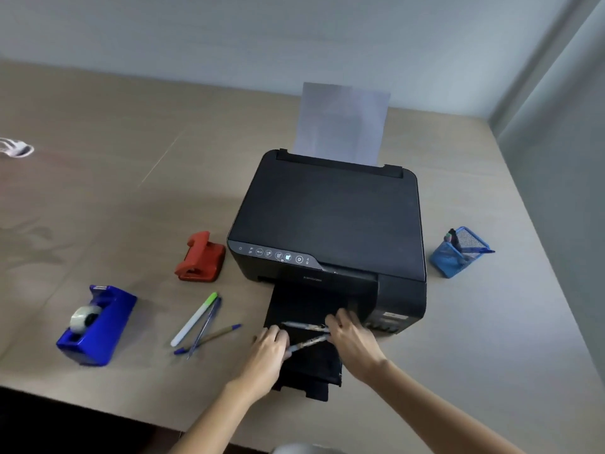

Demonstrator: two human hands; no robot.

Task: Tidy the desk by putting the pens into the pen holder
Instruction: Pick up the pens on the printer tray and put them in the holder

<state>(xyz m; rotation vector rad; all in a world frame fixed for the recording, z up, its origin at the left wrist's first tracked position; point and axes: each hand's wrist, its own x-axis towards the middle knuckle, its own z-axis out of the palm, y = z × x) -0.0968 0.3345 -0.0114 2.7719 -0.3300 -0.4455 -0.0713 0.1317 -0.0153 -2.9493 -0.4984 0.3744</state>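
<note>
Two clear pens lie on the printer's black output tray (304,306). My left hand (270,350) pinches the near pen (309,343) by its left end. My right hand (352,337) touches the right ends of both, its fingers on the far pen (301,325). Left of the tray, three more pens lie crossed on the desk: a white pen with a green cap (193,320), a blue pen (205,326) and a tan pen with blue ends (209,338). The blue mesh pen holder (456,253) stands right of the printer with some pens in it.
A black printer (327,217) with paper standing in its rear feed sits mid-desk. A red hole punch (201,257) and a blue tape dispenser (95,326) stand to its left. The desk's front edge runs near my forearms; a wall borders the right side.
</note>
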